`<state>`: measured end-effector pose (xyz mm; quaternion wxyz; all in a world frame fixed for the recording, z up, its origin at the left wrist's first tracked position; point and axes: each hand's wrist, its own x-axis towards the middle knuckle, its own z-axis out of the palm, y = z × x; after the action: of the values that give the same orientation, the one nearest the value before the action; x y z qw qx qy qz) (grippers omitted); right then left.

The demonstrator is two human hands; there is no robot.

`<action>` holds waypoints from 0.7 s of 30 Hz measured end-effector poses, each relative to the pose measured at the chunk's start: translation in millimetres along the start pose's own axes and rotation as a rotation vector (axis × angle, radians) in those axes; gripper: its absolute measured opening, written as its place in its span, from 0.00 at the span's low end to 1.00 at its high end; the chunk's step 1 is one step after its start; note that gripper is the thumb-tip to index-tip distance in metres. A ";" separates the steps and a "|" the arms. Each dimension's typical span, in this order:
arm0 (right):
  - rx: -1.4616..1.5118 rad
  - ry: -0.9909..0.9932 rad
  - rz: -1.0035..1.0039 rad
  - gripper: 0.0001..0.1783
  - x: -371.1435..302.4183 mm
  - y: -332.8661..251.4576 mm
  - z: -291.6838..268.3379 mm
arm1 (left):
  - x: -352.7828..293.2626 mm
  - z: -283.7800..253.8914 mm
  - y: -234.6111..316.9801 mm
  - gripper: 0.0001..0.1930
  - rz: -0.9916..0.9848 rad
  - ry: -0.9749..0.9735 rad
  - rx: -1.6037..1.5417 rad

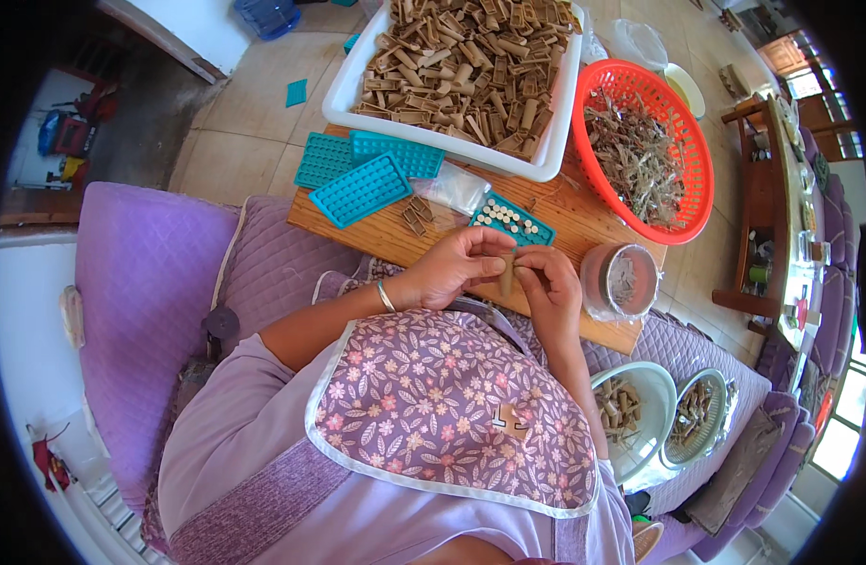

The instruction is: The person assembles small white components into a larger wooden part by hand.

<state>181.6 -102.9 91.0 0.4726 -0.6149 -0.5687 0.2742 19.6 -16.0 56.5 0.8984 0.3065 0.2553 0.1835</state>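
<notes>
My left hand [455,266] and my right hand [546,285] meet over the near edge of a wooden board [376,231]. Both pinch a small brown paper tube [506,274] held upright between their fingers. Just beyond the hands lies a teal grid tray [511,221] with white-tipped tubes standing in some of its holes. A silver bangle circles my left wrist.
A white tub [555,122] heaped with brown tubes stands at the back. A red basket [694,155] of thin grey pieces is on the right. Empty teal trays [362,188], a clear bag, a small round container [621,280] and two bowls [654,395] of tubes lie around.
</notes>
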 end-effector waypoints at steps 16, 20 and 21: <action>0.202 0.016 0.568 0.04 -47.0 -7.5 -9.9 | 1.8 6.5 -6.9 0.14 0.488 -0.025 1.061; -0.224 -0.151 0.529 0.11 -56.8 -20.1 -51.3 | -2.1 -2.3 -8.3 0.16 0.338 -0.093 1.010; -0.265 -0.141 0.639 0.10 -68.9 -23.1 -71.7 | -7.7 -3.2 -3.5 0.17 0.291 -0.055 1.013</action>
<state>220.2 -190.5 126.7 0.2387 -0.7971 -0.4095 0.3740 12.2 -20.9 54.8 0.6094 0.7392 0.2431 0.1518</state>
